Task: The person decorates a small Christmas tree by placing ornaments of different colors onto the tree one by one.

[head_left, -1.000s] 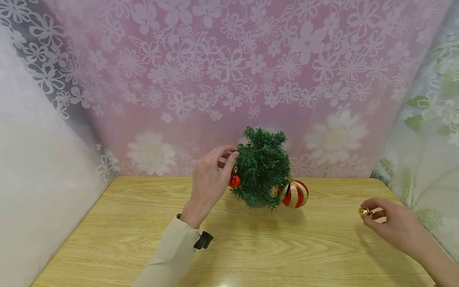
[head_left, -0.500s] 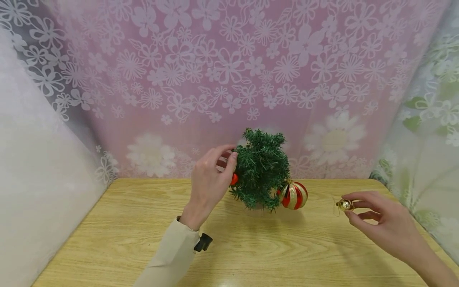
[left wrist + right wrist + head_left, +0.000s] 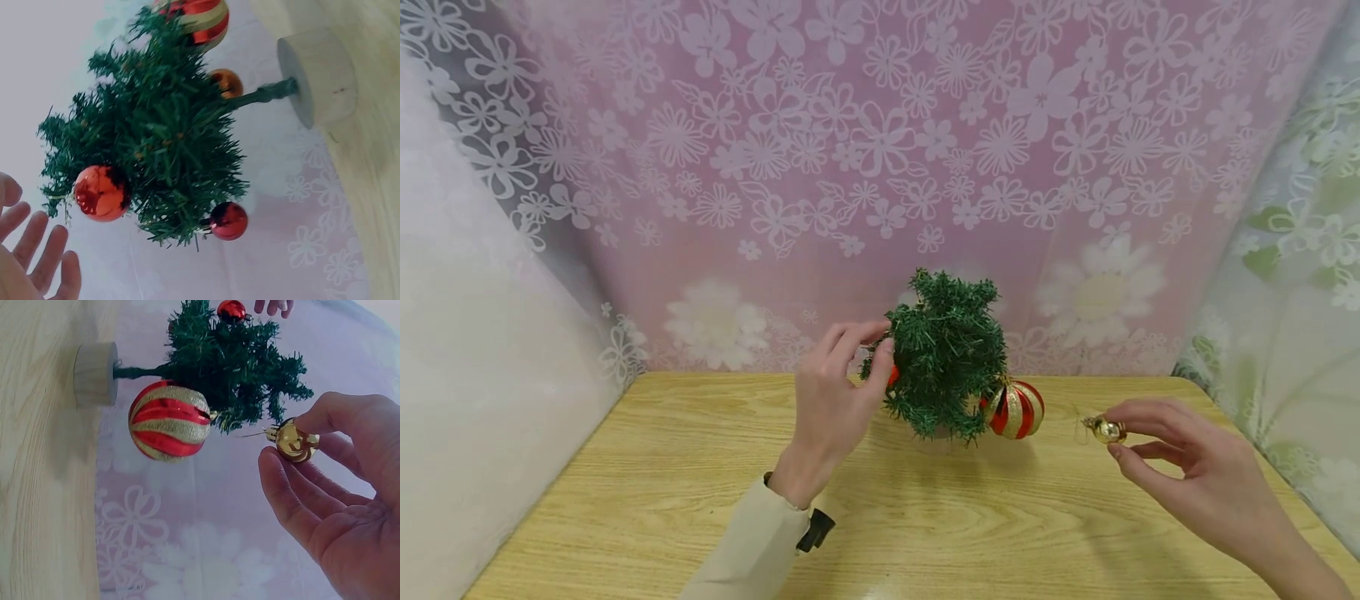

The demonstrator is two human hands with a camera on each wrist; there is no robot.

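A small green artificial Christmas tree (image 3: 951, 346) stands on a wooden base (image 3: 331, 81). My left hand (image 3: 835, 396) is at the tree's left side; in the left wrist view its loosely bent fingers (image 3: 37, 240) hold nothing, just beside a shiny red ball ornament (image 3: 102, 193) hanging on a branch. With thumb and fingers, my right hand (image 3: 1202, 475) pinches a small gold ball ornament (image 3: 296, 440), its thin hanging loop pointing toward the tree. The ornament is apart from the branches, to the right of a large red-and-gold striped ball ornament (image 3: 1017, 410).
A smaller red ball ornament (image 3: 229, 220) and an orange-gold ball ornament (image 3: 227, 83) also hang on the tree. The wooden table (image 3: 700, 500) carries the tree near its back edge. A pink flowered cloth (image 3: 850, 167) hangs behind it.
My right hand has moved left toward the tree with the gold ball ornament. My left hand has lowered slightly and drawn off the branch by the red ball ornament.
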